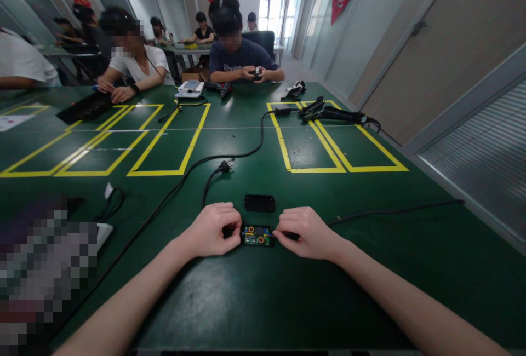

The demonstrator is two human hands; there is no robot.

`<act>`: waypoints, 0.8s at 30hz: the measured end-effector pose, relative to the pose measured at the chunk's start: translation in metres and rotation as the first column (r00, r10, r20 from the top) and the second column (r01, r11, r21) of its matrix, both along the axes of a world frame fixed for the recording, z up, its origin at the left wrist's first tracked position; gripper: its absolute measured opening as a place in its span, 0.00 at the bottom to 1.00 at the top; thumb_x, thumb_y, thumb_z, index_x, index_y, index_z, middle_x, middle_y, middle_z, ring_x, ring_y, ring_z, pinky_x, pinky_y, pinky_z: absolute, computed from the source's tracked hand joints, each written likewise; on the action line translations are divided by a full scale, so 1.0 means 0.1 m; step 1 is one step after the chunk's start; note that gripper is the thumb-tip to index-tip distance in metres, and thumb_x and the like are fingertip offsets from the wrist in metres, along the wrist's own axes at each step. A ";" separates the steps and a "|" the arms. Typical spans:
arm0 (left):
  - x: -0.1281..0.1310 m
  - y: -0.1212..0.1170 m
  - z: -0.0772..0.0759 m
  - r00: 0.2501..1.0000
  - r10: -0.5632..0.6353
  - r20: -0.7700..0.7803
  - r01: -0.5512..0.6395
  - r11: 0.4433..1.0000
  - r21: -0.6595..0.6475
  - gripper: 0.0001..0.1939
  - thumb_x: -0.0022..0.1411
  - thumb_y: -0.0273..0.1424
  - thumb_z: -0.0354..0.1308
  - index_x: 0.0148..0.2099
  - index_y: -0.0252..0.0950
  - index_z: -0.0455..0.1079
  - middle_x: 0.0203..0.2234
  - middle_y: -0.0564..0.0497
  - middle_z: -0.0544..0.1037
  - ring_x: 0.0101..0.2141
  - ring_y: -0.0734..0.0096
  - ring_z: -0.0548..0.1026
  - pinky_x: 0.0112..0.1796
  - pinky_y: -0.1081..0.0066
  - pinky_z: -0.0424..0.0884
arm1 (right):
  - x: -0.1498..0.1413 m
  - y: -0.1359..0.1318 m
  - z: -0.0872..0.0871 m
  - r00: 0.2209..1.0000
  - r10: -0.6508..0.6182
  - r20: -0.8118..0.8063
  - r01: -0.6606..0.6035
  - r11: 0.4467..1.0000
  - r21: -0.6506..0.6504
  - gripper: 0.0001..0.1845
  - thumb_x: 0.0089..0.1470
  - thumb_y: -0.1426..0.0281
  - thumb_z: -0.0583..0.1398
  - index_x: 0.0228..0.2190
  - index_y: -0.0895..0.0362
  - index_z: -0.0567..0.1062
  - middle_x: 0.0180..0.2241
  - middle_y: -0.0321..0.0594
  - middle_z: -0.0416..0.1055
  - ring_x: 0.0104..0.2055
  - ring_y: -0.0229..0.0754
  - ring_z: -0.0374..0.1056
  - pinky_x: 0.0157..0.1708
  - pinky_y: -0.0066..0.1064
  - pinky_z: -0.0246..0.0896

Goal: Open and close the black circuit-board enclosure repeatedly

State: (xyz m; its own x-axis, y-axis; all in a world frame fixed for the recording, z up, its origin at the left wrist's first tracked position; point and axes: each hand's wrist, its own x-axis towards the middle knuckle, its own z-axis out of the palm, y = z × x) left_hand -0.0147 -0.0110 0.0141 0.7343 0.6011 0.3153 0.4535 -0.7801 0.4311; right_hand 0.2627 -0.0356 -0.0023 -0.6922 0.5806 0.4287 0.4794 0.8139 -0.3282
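Observation:
A small open black case (271, 242) with a green circuit board (255, 235) inside lies on the table between my hands. Two copper-coloured coils and some blue and yellow wires show on the board. At the case's left end, my left hand (217, 230) is closed on a black power cord (206, 185), whose plug (225, 166) lies farther forward. My right hand (306, 234) pinches another black cable (390, 212) at the right end, and that cable runs off to the right. The fingers partly hide both cable ends. Just beyond the board sits the black case cover (259, 202).
The green table (263, 301) carries yellow tape rectangles (316, 170). A long black cord (213, 157) crosses it toward black tool-like items (339, 115). A blurred-out object (45, 268) lies at left. Across the table, people work near a power drill (224, 91).

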 end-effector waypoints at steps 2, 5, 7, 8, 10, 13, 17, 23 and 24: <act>0.00 0.00 0.00 1.000 -0.007 0.007 0.007 1.000 -0.024 0.06 0.56 0.22 0.55 0.28 0.36 0.66 0.21 0.56 0.68 0.25 0.74 0.67 0.29 0.74 0.62 | 0.00 0.00 -0.01 0.999 -0.027 -0.027 0.026 0.999 -0.022 0.10 0.61 0.74 0.58 0.26 0.55 0.71 0.24 0.35 0.69 0.26 0.36 0.63 0.28 0.29 0.52; 0.00 0.00 0.00 1.000 0.017 0.005 -0.016 0.997 -0.082 0.04 0.56 0.23 0.55 0.31 0.36 0.68 0.23 0.57 0.68 0.24 0.76 0.67 0.28 0.75 0.61 | 0.00 0.02 -0.02 0.993 -0.117 -0.033 0.115 0.992 -0.051 0.04 0.56 0.71 0.62 0.30 0.55 0.70 0.26 0.34 0.70 0.27 0.38 0.64 0.29 0.29 0.53; -0.01 0.00 0.00 0.999 0.037 -0.009 -0.038 0.995 -0.094 0.06 0.56 0.24 0.56 0.36 0.37 0.71 0.26 0.56 0.70 0.25 0.75 0.68 0.28 0.76 0.63 | -0.01 0.02 -0.02 0.983 -0.186 -0.013 0.185 0.981 -0.064 0.06 0.53 0.70 0.64 0.33 0.55 0.71 0.29 0.36 0.71 0.30 0.40 0.66 0.31 0.30 0.57; 0.00 0.01 0.00 0.999 0.049 -0.015 -0.050 0.995 -0.088 0.09 0.56 0.24 0.56 0.40 0.37 0.72 0.28 0.55 0.71 0.27 0.74 0.70 0.29 0.75 0.65 | -0.01 0.02 -0.01 0.975 -0.220 -0.002 0.219 0.973 -0.067 0.08 0.52 0.69 0.64 0.35 0.55 0.71 0.32 0.38 0.72 0.32 0.41 0.68 0.33 0.31 0.60; 0.00 0.02 -0.02 0.996 0.085 -0.011 -0.086 0.995 -0.057 0.16 0.57 0.26 0.56 0.48 0.37 0.74 0.34 0.51 0.75 0.32 0.70 0.74 0.34 0.72 0.71 | -0.02 0.02 0.00 0.957 -0.289 0.011 0.289 0.955 -0.067 0.16 0.51 0.67 0.66 0.42 0.57 0.73 0.38 0.43 0.75 0.38 0.47 0.71 0.38 0.36 0.64; 0.01 0.04 -0.06 0.987 0.160 0.006 -0.160 0.987 0.003 0.25 0.56 0.28 0.58 0.57 0.36 0.72 0.49 0.42 0.76 0.48 0.58 0.77 0.48 0.61 0.76 | -0.03 0.03 -0.01 0.933 -0.359 0.033 0.360 0.932 -0.034 0.32 0.50 0.63 0.68 0.56 0.58 0.72 0.51 0.53 0.74 0.51 0.56 0.71 0.48 0.46 0.68; -0.01 0.06 -0.10 0.983 0.157 -0.093 -0.152 0.987 0.061 0.28 0.57 0.26 0.57 0.61 0.38 0.72 0.62 0.39 0.72 0.61 0.47 0.70 0.60 0.46 0.68 | -0.02 0.04 -0.05 0.946 -0.310 0.094 0.309 0.951 0.026 0.28 0.57 0.63 0.66 0.59 0.54 0.76 0.57 0.54 0.73 0.58 0.59 0.68 0.58 0.57 0.62; -0.01 0.02 -0.04 0.999 0.035 -0.025 -0.034 0.998 0.044 0.13 0.61 0.24 0.54 0.47 0.37 0.75 0.51 0.42 0.80 0.50 0.58 0.79 0.52 0.57 0.75 | 0.00 0.00 -0.06 0.991 -0.130 -0.011 0.130 0.992 -0.005 0.13 0.65 0.71 0.61 0.47 0.53 0.83 0.52 0.50 0.76 0.51 0.50 0.73 0.51 0.48 0.71; 0.00 0.01 -0.02 1.000 0.025 0.004 -0.025 0.999 0.025 0.11 0.62 0.24 0.54 0.45 0.37 0.74 0.50 0.43 0.80 0.47 0.61 0.80 0.49 0.61 0.77 | 0.00 -0.01 -0.06 0.993 -0.103 -0.050 0.102 0.994 -0.029 0.12 0.65 0.72 0.60 0.47 0.54 0.82 0.53 0.50 0.75 0.48 0.47 0.74 0.48 0.44 0.73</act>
State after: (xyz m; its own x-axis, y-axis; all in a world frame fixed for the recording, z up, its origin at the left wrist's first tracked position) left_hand -0.0148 -0.0101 0.0122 0.7182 0.6110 0.3330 0.4714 -0.7792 0.4130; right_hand 0.2623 -0.0363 -0.0080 -0.6057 0.6588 0.4462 0.5419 0.7522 -0.3749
